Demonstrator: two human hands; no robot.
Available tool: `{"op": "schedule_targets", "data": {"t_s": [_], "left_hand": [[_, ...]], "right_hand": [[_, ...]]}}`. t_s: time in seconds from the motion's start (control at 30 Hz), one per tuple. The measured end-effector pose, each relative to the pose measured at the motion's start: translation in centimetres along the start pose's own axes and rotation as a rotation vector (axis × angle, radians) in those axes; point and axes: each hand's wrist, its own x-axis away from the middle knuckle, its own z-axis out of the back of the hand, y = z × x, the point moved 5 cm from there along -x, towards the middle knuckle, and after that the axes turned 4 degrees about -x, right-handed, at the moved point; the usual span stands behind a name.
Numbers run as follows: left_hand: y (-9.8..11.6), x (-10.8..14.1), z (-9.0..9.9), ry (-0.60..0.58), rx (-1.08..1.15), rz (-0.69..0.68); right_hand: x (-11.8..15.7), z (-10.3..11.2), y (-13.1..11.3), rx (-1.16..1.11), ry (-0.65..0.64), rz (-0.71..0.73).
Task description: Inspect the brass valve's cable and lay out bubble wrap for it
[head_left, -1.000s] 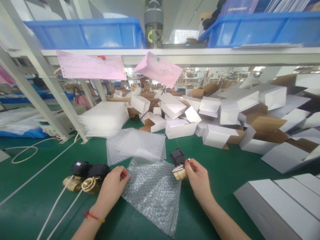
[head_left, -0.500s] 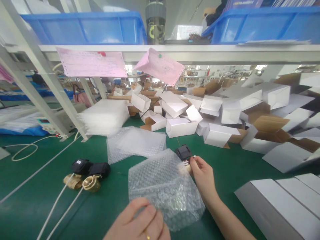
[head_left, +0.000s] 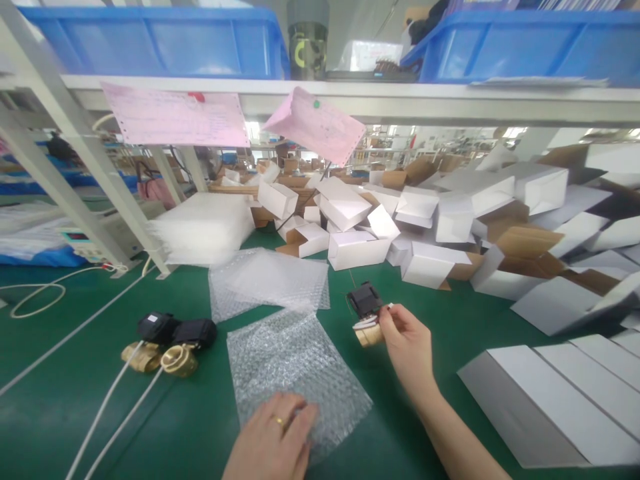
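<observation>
My left hand (head_left: 275,433), with a ring on one finger, rests on a sheet of bubble wrap (head_left: 295,360) at the near edge. Its fingers are curled together on the plastic, and the fingertips are partly hidden. To the right, my right hand (head_left: 407,337) pinches a motorised ball valve with a black housing (head_left: 365,300) and a brass body (head_left: 369,335); white cable is bunched beside its fingers. A second bubble wrap sheet (head_left: 270,280) lies flat behind the first. Two similar valves (head_left: 175,337) with white cables stand on the green table at left.
Folded white boxes (head_left: 360,249) are heaped along the back and right. Closed white boxes (head_left: 545,400) stand in a row at near right. A stack of white packing sheets (head_left: 205,227) sits behind. Overhead, a shelf (head_left: 400,100) carries blue bins (head_left: 160,43); pink papers (head_left: 175,117) hang from it.
My left hand has drawn the bubble wrap leftward and lowered it flat onto the table. The valve at my right hand is now uncovered by the wrap. The view has shifted slightly.
</observation>
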Motion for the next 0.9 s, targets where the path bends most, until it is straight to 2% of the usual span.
{"op": "schedule_targets", "data": {"t_s": [0.03,0.1,0.17,0.23,0.33,0.43,0.5,0.57,0.63,0.67,0.73,0.8,0.83,0.9], "left_hand": [[-0.3,-0.3,-0.9,-0.112,0.1,0.057],[-0.9,-1.1,-2.7,-0.335,0.304,0.264],[-1.5,-1.9,-3.9,-0.491,0.437,0.469],[-2.0,-3.1,-4.2,-0.516,0.51,0.584],[-2.8,-4.5,-3.8,-0.469,0.543,0.635],[-2.9,-5.1,-2.4,-0.377,0.546,0.66],[-2.1,-5.3,-0.9,-0.239,0.504,0.588],[-0.5,-5.6,0.9,-0.05,0.417,0.387],[1.5,-5.5,2.3,0.129,0.286,0.149],[2.4,-5.3,2.7,0.187,0.216,0.058],[3.5,-4.8,3.0,0.246,0.092,-0.057],[4.1,-4.4,2.7,0.239,0.015,-0.116],[4.4,-4.2,2.6,0.225,0.002,-0.144],[4.9,-3.7,2.4,0.203,0.02,-0.181]], "right_hand": [[0.5,0.3,-0.9,0.027,-0.012,0.038],[1.8,0.9,-2.7,0.074,-0.045,0.109],[3.7,1.3,-4.2,0.129,-0.094,0.21],[5.9,1.3,-5.2,0.218,-0.199,0.352],[9.5,0.4,-5.4,0.369,-0.397,0.578],[11.7,-0.2,-4.7,0.506,-0.443,0.721],[12.3,-0.7,-4.2,0.63,-0.469,0.786],[12.5,-1.2,-4.0,0.7,-0.513,0.81],[12.1,-1.3,-3.7,0.638,-0.489,0.705],[11.8,-1.3,-3.4,0.56,-0.471,0.587],[11.2,-1.4,-2.3,0.379,-0.461,0.289],[11.2,-1.9,-1.3,0.261,-0.468,0.086],[11.3,-2.2,-1.0,0.237,-0.469,0.054],[11.5,-2.6,-1.0,0.229,-0.436,0.083]]}}
